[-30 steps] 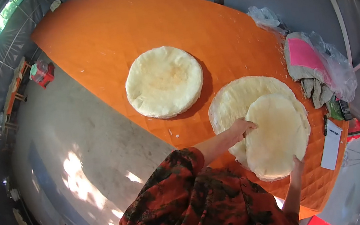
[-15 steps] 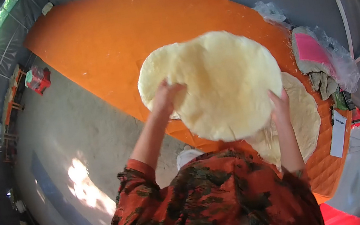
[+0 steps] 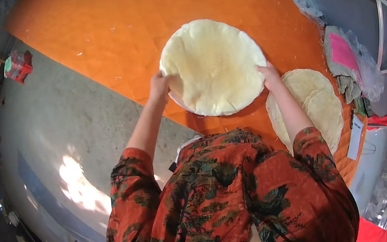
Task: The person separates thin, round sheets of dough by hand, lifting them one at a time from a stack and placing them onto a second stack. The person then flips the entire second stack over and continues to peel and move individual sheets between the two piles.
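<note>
A large round pale-yellow sheet [image 3: 215, 65], like a thin flatbread, is spread out between my two hands above the orange table cover. A white edge shows beneath it at the lower left, so it may be more than one layer. My left hand [image 3: 160, 85] grips its left rim, the fingers partly hidden by the sheet. On the right rim, my right hand [image 3: 269, 73] is closed, with the thumb on top. Right of that hand lies a similar pile of pale sheets [image 3: 318, 102], partly covered by my right forearm.
The orange quilted cover [image 3: 106, 39] bears small white scraps. Along its right side are a grey and pink cloth bundle [image 3: 342, 56], clear plastic bags [image 3: 307, 5] and a white paper [image 3: 355, 137]. A red stool [image 3: 20, 66] stands on the concrete floor [image 3: 72, 114] at left.
My left hand has moved from the sheet's surface to its left rim. The sheet, folded and uneven before, is now a flat round. The camera view has shifted.
</note>
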The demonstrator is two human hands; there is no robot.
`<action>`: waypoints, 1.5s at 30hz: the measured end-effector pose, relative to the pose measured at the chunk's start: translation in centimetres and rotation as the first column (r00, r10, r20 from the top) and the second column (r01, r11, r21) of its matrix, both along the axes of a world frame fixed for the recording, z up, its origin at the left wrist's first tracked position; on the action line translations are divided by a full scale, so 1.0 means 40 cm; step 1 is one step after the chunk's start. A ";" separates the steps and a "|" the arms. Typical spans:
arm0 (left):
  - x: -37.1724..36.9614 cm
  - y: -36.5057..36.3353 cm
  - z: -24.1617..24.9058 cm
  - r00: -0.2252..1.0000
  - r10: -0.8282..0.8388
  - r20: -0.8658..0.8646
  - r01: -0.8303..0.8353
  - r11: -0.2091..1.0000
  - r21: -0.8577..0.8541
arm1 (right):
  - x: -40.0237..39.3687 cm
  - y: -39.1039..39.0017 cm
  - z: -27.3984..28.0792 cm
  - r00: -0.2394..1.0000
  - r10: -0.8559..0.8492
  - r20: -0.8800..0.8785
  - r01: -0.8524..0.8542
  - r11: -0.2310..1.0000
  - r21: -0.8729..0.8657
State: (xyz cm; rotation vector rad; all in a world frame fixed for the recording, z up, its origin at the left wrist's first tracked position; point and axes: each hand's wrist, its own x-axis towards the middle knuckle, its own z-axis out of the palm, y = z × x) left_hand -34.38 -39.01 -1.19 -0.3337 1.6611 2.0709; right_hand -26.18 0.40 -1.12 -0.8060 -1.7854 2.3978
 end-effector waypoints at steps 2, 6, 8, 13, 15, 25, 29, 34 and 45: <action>0.001 0.001 -0.033 0.997 0.053 -0.051 -0.054 0.998 -0.022 | 0.003 -0.022 -0.021 0.994 -0.050 0.094 0.049 0.999 0.006; 0.011 -0.001 -0.052 0.995 0.074 -0.062 -0.075 0.997 -0.023 | 0.012 -0.046 0.027 0.990 -0.067 0.121 0.061 0.997 0.050; 0.021 -0.006 -0.033 0.986 0.080 -0.146 -0.105 0.980 -0.167 | 0.006 -0.023 -0.018 0.994 -0.053 0.099 0.045 0.996 0.078; -0.004 -0.009 -0.013 0.903 0.049 -0.426 -0.293 0.795 -0.531 | 0.032 -0.015 0.048 0.953 -0.261 0.151 0.134 0.816 0.562; -0.026 -0.012 -0.088 0.940 0.089 -0.328 -0.199 0.927 -0.319 | 0.044 0.009 -0.067 0.943 -0.330 -0.038 0.316 0.857 0.407; -0.003 0.046 -0.015 0.718 -0.167 -0.676 -0.433 0.653 -0.621 | 0.073 -0.059 0.025 0.974 -0.228 0.000 0.141 0.607 0.782; -0.054 0.098 0.110 0.495 -0.644 -0.584 -0.340 0.475 -0.812 | 0.047 -0.075 0.093 1.000 0.019 -0.018 0.015 0.162 0.987; -0.176 0.153 0.042 0.459 -0.857 -0.235 -0.283 0.110 -0.953 | -0.037 -0.090 0.030 0.969 0.118 0.216 -0.217 0.001 0.976; -0.227 0.177 0.021 0.503 -0.857 -0.109 -0.145 0.040 -0.989 | -0.050 -0.073 -0.046 0.934 0.139 0.328 -0.337 0.043 0.941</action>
